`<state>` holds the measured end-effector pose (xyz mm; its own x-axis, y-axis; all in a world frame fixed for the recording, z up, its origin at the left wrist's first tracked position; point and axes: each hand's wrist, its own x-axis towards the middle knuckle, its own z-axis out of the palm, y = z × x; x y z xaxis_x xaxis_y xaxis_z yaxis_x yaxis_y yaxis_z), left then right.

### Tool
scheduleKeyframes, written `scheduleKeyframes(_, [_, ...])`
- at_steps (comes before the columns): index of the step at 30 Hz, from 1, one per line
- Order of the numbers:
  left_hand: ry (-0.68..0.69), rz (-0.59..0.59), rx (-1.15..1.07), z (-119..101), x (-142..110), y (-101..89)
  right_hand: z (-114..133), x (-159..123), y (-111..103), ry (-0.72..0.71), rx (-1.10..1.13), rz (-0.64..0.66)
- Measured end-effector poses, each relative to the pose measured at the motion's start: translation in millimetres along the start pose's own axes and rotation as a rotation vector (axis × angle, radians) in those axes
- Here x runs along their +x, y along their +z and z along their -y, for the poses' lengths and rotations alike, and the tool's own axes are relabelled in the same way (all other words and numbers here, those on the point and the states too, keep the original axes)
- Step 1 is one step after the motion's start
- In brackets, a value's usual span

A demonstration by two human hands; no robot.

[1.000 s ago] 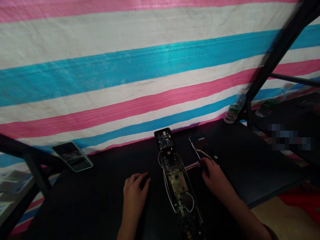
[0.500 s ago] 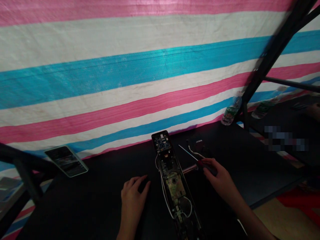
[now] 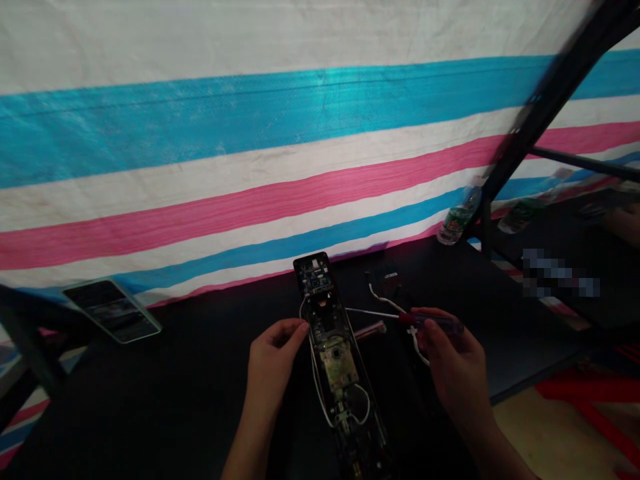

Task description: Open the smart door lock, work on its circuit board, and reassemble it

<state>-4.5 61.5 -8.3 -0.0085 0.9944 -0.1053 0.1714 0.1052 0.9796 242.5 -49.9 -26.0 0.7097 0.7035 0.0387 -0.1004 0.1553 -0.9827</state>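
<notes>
Since the earlier frame I had brought my left hand (image 3: 273, 357) up off the tabletop (image 3: 150, 400) to pinch the left edge of the opened lock body (image 3: 335, 360), which lay lengthwise at the middle. My right hand (image 3: 453, 363), just right of it, had closed around the screwdriver (image 3: 415, 319), tip toward the lock. Behind the lock hung a striped tarp (image 3: 250, 167); a phone (image 3: 113, 310) leaned far left.
</notes>
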Motion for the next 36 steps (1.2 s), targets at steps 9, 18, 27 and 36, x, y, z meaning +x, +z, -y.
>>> scheduleKeyframes(9, [-0.065,-0.107,-0.280,-10.1,10.6,11.0,-9.0,3.4,-3.6,-0.034,-0.082,0.019])
scheduleKeyframes(18, [0.016,-0.117,-0.367,-7.1,46.0,18.6,-31.5,-5.3,-3.5,-0.237,-0.601,0.216])
scheduleKeyframes(27, [0.341,-0.105,0.142,1.6,68.4,16.4,-50.4,-13.7,-3.7,-0.384,-0.723,0.228])
scheduleKeyframes(36, [0.178,-0.066,0.012,-7.7,27.6,13.7,-51.3,-22.2,-0.1,-0.531,-0.734,0.120])
